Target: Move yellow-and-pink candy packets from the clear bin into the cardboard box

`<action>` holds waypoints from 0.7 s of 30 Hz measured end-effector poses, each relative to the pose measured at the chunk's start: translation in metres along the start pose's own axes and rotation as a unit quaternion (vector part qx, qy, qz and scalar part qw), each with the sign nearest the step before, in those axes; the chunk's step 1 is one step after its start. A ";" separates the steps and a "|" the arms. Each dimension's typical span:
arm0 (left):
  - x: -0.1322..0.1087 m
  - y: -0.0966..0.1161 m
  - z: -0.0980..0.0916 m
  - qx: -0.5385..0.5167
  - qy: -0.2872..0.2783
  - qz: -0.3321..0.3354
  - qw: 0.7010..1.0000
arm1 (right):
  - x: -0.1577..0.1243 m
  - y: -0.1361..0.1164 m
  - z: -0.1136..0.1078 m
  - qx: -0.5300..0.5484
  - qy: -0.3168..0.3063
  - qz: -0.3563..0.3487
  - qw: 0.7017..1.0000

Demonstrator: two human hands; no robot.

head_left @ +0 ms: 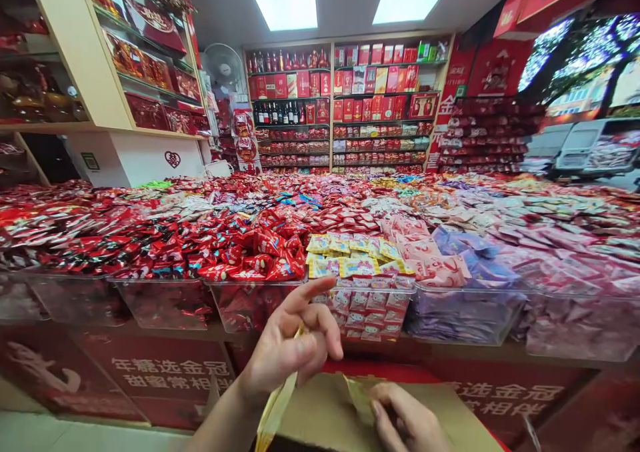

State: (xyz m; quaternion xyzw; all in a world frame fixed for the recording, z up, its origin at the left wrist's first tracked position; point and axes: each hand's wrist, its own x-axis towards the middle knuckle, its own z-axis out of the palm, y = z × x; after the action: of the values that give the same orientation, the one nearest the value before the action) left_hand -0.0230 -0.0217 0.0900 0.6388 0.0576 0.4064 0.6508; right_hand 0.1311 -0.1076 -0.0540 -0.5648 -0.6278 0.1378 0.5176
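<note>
My left hand (295,342) is raised in front of the bins, its index finger stretched out and its other fingers curled. A yellowish, shiny strip (278,409), like packing tape, is pinched by the thumb and hangs below it. Lower right, my right hand (407,419) grips a similar yellowish, crinkled piece (359,399) between thumb and fingers. Both hands are over a brown cardboard box (430,412), cut off by the bottom edge. Beyond the left fingertip, yellow-and-white candy packets (357,265) lie on pink packets in a clear bin (370,312).
Clear bins of red-wrapped candies (265,252) run along the counter to the left. Purple packets (465,259) and pink packets (575,279) fill bins on the right. Behind are shelves (333,105) of boxes and bottles. A red printed panel (170,372) fronts the counter.
</note>
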 end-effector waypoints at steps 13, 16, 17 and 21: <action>-0.026 -0.047 0.012 0.213 0.093 -0.149 0.961 | 0.015 -0.041 -0.024 0.395 0.045 0.125 0.909; -0.025 -0.055 0.012 0.162 0.159 -0.093 0.970 | 0.012 -0.043 -0.028 0.228 0.084 -0.014 0.970; -0.025 -0.058 0.012 0.113 0.170 -0.107 0.973 | 0.012 -0.044 -0.030 0.164 0.097 -0.063 0.980; -0.024 -0.065 0.012 -0.013 0.155 -0.174 0.972 | 0.012 -0.040 -0.027 0.036 0.071 -0.171 0.982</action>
State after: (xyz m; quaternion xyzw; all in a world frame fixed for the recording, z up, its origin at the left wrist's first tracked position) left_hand -0.0022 -0.0364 0.0247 0.5400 0.2630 0.3815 0.7027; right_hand 0.1324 -0.1214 -0.0060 -0.4388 -0.6712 0.0291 0.5968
